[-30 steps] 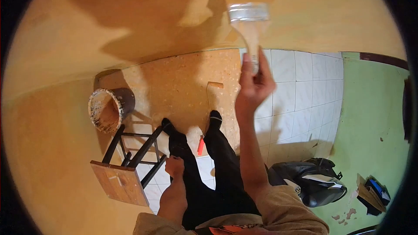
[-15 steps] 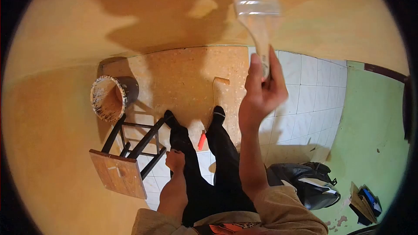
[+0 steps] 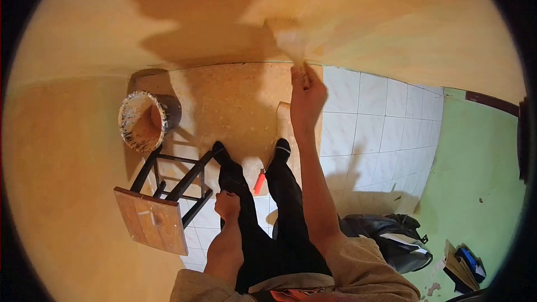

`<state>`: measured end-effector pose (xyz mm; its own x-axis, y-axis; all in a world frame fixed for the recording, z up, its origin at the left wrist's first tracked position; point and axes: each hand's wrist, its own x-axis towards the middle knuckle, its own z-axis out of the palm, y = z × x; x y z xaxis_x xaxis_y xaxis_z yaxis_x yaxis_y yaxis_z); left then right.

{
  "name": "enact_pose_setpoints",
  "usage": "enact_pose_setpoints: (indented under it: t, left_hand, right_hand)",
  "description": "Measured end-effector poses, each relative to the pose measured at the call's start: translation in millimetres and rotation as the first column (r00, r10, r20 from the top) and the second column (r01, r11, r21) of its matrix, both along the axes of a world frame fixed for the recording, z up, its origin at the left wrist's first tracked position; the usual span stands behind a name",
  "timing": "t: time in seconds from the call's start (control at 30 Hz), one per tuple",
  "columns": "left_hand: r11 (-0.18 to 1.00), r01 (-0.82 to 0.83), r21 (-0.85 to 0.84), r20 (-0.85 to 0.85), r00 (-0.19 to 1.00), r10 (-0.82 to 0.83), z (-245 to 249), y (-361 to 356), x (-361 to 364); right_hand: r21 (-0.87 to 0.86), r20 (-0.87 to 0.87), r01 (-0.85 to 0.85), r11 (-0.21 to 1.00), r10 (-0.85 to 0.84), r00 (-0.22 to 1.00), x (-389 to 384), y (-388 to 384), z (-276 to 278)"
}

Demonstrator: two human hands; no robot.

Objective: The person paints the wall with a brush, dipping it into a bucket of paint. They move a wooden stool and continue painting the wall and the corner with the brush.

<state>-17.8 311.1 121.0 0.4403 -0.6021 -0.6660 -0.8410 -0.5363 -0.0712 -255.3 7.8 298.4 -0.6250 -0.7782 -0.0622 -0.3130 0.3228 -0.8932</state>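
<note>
Against the orange-yellow wall (image 3: 358, 28), a flat paint brush (image 3: 291, 42) is held by its handle in my right hand (image 3: 307, 98). Its bristle end is blurred and lies at the wall, pointing up and left. My left hand (image 3: 227, 206) hangs low in front of my left leg with its fingers curled; whether anything is inside them is hidden. A paint-crusted bucket (image 3: 162, 120) is at the left, just beyond the legs of a wooden stool (image 3: 151, 221).
A red-handled tool (image 3: 259, 181) lies on the floor between my feet. Brown sheeting (image 3: 218, 100) covers part of the white tiles (image 3: 369, 134). At the lower right are a dark bag (image 3: 386, 240) and some flat items (image 3: 464, 265) near the green surface (image 3: 470, 162).
My right hand and the brush have moved left and down, and the brush has tilted to the left. My left hand has hardly moved.
</note>
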Motion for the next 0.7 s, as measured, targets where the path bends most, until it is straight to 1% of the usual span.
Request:
enact_pose_setpoints:
  t: [0.03,0.1,0.13,0.2,0.23,0.27,0.33,0.4,0.43,0.5,0.57,0.6,0.63,0.67,0.7]
  left_hand:
    - [1.0,-0.003,0.003,-0.003,1.0,0.003,-1.2,-1.1,0.0]
    - [1.0,-0.006,-0.004,-0.016,1.0,0.006,4.6,-7.6,-0.9]
    - [1.0,-0.006,-0.013,-0.024,1.0,0.005,8.1,-8.1,-0.6]
    - [0.999,0.004,-0.039,-0.02,1.0,-0.005,11.0,-10.8,-1.5]
    - [0.998,0.015,-0.059,-0.011,1.0,-0.015,12.3,-11.4,0.0]
    - [0.998,0.017,-0.06,-0.006,1.0,-0.018,12.1,-11.5,2.2]
    - [0.998,0.037,-0.057,0.027,0.999,-0.035,10.3,-12.5,3.0]
    - [0.997,0.038,-0.063,0.017,0.999,-0.037,11.3,-8.8,4.3]
    - [0.997,0.032,-0.07,0.011,0.999,-0.031,9.9,-10.2,5.0]
    - [0.996,0.04,-0.078,0.014,0.999,-0.039,13.3,-12.8,4.5]
    - [0.996,0.046,-0.079,0.016,0.999,-0.045,15.4,-13.4,4.2]
    - [0.993,0.054,-0.106,0.008,0.999,-0.053,16.6,-13.1,4.6]
    - [0.989,0.063,-0.131,0.0,0.998,-0.064,17.4,-11.9,6.1]
    - [0.99,0.068,-0.127,0.003,0.998,-0.068,17.6,-12.3,7.2]
    - [0.989,0.063,-0.131,-0.003,0.998,-0.064,16.3,-12.0,7.3]
  right_hand:
    - [-0.048,0.016,0.034,0.998,-0.034,0.999,8.6,0.9,33.6]
    - [-0.279,0.129,0.012,0.96,0.025,0.991,21.7,8.6,83.8]
    - [-0.276,0.127,0.011,0.961,0.025,0.992,28.6,9.8,89.8]
    - [-0.455,0.038,0.046,0.889,-0.032,0.999,41.5,7.8,95.5]
    - [-0.438,0.041,0.042,0.898,-0.027,0.999,40.8,4.9,82.0]
    - [-0.359,0.091,0.036,0.933,-0.003,0.996,37.5,1.5,65.1]
    - [-0.086,0.131,0.068,0.994,-0.056,0.99,26.3,-3.2,19.0]
    - [0.022,0.008,0.051,0.998,-0.051,0.999,10.9,2.6,-31.1]
    - [0.014,0.007,0.057,0.998,-0.057,0.998,1.6,3.8,-43.8]
    - [0.079,-0.162,-0.002,0.997,0.015,0.987,-14.3,7.8,-57.6]
    - [-0.163,-0.252,0.028,0.986,-0.069,0.965,-14.0,5.6,-25.7]
    - [-0.085,-0.039,0.101,0.991,-0.105,0.994,-9.6,7.0,11.1]
    - [-0.327,0.16,0.121,0.937,-0.072,0.985,0.3,9.6,48.7]
    - [-0.436,0.151,0.136,0.889,-0.077,0.986,1.2,10.5,63.4]
    - [-0.507,0.071,0.124,0.853,-0.101,0.992,0.8,10.2,76.3]
